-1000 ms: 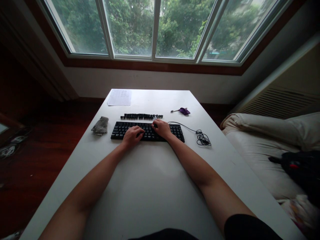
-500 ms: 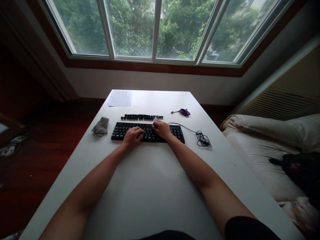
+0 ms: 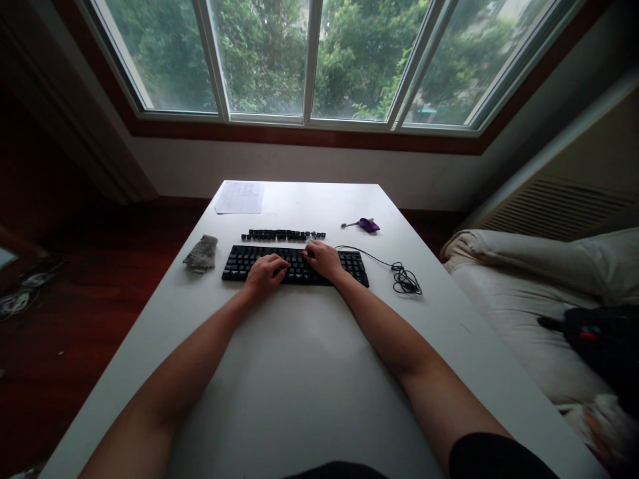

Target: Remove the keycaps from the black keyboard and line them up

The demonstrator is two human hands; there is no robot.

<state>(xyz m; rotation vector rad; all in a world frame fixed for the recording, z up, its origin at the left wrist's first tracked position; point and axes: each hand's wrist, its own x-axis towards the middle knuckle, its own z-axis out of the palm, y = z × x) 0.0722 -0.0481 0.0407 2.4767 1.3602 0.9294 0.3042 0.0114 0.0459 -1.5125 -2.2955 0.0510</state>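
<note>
A black keyboard (image 3: pixel 237 265) lies across the white table in front of me. Over its left-middle keys rests my left hand (image 3: pixel 264 274), open, with the fingers bent forward and a gap showing between thumb and forefinger. My right hand (image 3: pixel 323 259) is closed above the right-middle part, its fingertips near the keyboard's far edge. A small pale, see-through thing (image 3: pixel 310 240) shows at those fingertips; its kind is too small to make out. Just beyond the keyboard stands a row of loose black keycaps (image 3: pixel 279 235). The keys beneath both hands are hidden.
A grey cloth (image 3: pixel 200 255) lies left of the keyboard. To the right is a coiled black cable (image 3: pixel 407 279). Farther back are a purple object beside a thin brush-like stick (image 3: pixel 351 225) and a printed sheet (image 3: pixel 239 197). A pale couch (image 3: pixel 519 326) stands right of the table (image 3: pixel 294 372).
Both hands stay in nearly the same place on the keyboard. The whole view has shifted very slightly; no object has clearly moved.
</note>
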